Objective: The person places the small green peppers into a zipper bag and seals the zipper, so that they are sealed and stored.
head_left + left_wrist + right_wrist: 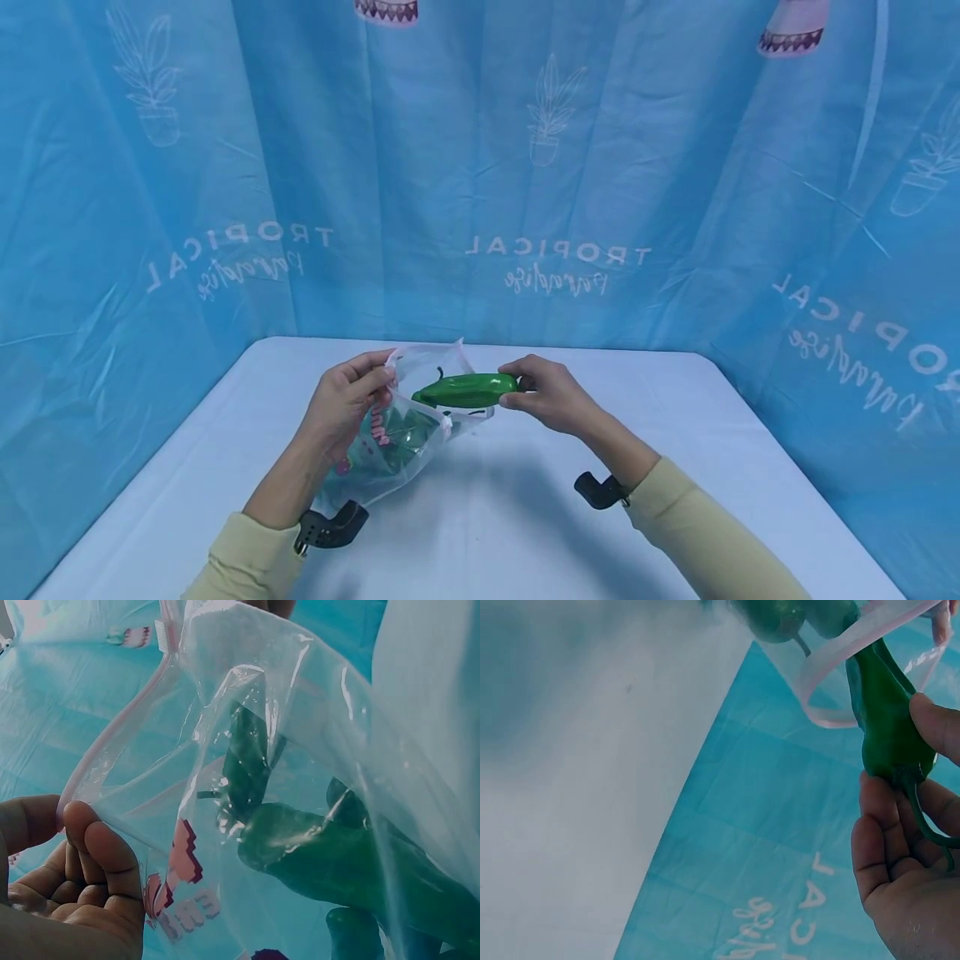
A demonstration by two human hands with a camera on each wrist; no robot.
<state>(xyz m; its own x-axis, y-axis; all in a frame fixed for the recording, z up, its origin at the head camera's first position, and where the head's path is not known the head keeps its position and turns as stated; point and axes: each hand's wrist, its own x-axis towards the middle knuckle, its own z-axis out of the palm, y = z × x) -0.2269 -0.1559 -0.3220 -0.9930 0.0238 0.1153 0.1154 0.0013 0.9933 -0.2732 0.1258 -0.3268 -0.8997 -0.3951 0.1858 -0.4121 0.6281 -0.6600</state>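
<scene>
My left hand [348, 400] pinches the rim of a clear zip bag [150, 757] with pink lettering, its mouth spread apart. Several green peppers [322, 855] lie inside the bag, seen through the plastic. In my right hand [551, 396] a long green pepper [468, 390] is held by its stem end, between thumb and fingers. That pepper lies nearly level, its tip at the bag's mouth. The right wrist view shows the held pepper [889, 720] passing by the pink-edged rim, with its curved stem [922, 817] hanging beside my fingers.
Beneath the hands is a white table [600, 533]. A blue curtain [480, 167] printed with plants and lettering hangs behind it and along both sides. Black wrist bands with cameras [333, 525] sit on both forearms.
</scene>
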